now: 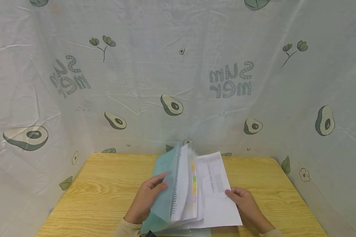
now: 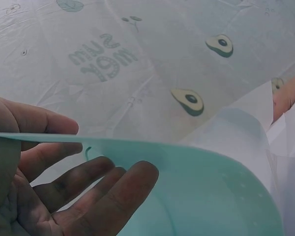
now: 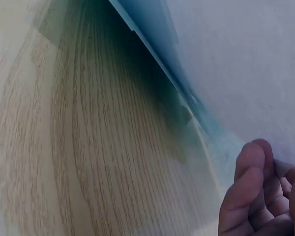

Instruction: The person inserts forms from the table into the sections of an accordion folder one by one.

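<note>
A translucent teal plastic folder (image 1: 161, 205) stands partly opened near the table's front edge, with papers fanned inside it. My left hand (image 1: 146, 199) holds its cover at the left; in the left wrist view the cover's edge (image 2: 187, 150) passes between the fingers. Inside the folder are a spiral-bound notebook (image 1: 181, 184) and sheets edged with coloured index tabs (image 1: 194, 184). At the right, my right hand (image 1: 249, 209) pinches the side edge of a white printed sheet (image 1: 216, 207), which spreads out from the folder. Up close, the right wrist view shows thumb and fingers on the paper (image 3: 246, 64).
The wood-grain table (image 1: 107, 184) extends on both sides of the folder. Behind it and at the sides hangs a pale plastic curtain (image 1: 148, 75) printed with avocados, leaves and mirrored lettering.
</note>
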`<action>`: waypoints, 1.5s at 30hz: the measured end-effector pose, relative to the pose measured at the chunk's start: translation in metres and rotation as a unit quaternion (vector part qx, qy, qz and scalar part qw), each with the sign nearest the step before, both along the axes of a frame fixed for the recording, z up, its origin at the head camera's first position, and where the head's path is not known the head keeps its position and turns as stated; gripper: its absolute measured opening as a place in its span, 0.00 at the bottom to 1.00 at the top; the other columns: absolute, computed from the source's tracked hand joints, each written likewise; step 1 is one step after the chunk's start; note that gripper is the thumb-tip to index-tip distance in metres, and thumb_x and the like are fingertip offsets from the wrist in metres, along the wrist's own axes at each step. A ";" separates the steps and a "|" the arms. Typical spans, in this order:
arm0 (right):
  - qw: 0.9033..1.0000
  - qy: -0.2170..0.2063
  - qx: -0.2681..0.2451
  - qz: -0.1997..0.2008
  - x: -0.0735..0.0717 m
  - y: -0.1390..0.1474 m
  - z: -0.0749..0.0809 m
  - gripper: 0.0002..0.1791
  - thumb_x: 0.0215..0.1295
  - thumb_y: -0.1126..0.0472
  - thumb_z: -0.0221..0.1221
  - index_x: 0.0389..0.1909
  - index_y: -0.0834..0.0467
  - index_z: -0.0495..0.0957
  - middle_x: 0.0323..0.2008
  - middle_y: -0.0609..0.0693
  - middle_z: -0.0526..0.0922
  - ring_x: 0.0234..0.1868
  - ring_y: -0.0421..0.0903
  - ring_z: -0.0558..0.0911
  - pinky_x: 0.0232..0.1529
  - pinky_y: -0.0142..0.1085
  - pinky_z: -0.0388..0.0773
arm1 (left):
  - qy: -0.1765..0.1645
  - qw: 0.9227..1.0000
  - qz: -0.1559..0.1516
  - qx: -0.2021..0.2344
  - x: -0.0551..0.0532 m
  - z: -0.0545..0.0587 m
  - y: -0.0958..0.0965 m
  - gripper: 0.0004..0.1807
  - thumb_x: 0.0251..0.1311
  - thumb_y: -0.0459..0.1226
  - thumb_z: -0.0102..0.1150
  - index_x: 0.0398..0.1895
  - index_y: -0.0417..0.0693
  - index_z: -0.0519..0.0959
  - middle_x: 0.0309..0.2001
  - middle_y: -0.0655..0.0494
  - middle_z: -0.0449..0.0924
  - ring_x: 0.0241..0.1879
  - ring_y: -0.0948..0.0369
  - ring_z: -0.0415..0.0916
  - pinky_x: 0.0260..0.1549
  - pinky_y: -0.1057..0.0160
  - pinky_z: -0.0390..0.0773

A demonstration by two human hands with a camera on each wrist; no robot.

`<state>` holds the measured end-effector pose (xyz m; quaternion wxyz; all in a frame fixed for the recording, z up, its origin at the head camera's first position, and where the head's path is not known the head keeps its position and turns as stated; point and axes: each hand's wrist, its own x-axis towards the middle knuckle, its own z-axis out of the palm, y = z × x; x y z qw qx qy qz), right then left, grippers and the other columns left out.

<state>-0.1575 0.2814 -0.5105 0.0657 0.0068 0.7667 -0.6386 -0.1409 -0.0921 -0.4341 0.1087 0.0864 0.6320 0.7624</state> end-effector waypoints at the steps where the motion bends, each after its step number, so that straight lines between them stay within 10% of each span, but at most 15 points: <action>1: 1.000 0.000 -0.002 0.011 0.000 0.000 0.000 0.24 0.77 0.55 0.59 0.52 0.77 0.79 0.43 0.61 0.89 0.36 0.49 0.90 0.36 0.40 0.87 | -0.001 1.000 0.001 0.001 0.000 0.000 0.000 0.28 0.73 0.39 0.60 0.72 0.38 0.72 0.68 0.40 0.74 0.52 0.58 0.81 0.44 0.59 0.84; 11: 1.000 -0.010 0.001 0.030 -0.002 -0.012 -0.007 0.23 0.77 0.55 0.59 0.50 0.76 0.80 0.39 0.59 0.90 0.34 0.48 0.89 0.34 0.39 0.86 | 0.016 0.999 0.011 -0.039 0.002 -0.002 0.010 0.26 0.73 0.40 0.60 0.71 0.39 0.74 0.73 0.45 0.70 0.73 0.50 0.63 0.60 0.65 0.72; 28: 0.997 0.000 -0.018 0.081 -0.009 -0.054 -0.019 0.20 0.78 0.57 0.57 0.46 0.75 0.81 0.31 0.52 0.87 0.27 0.40 0.83 0.28 0.33 0.81 | 0.025 0.999 0.003 -0.043 0.003 -0.002 0.018 0.25 0.74 0.40 0.59 0.70 0.40 0.74 0.71 0.44 0.72 0.70 0.50 0.67 0.57 0.68 0.74; 45: 0.997 -0.026 0.018 0.074 -0.008 -0.035 -0.021 0.16 0.73 0.56 0.63 0.41 0.69 0.82 0.28 0.50 0.82 0.24 0.40 0.78 0.24 0.30 0.77 | 0.019 0.999 0.000 -0.033 0.002 -0.003 0.018 0.25 0.74 0.39 0.59 0.71 0.40 0.74 0.72 0.44 0.71 0.70 0.52 0.68 0.54 0.68 0.75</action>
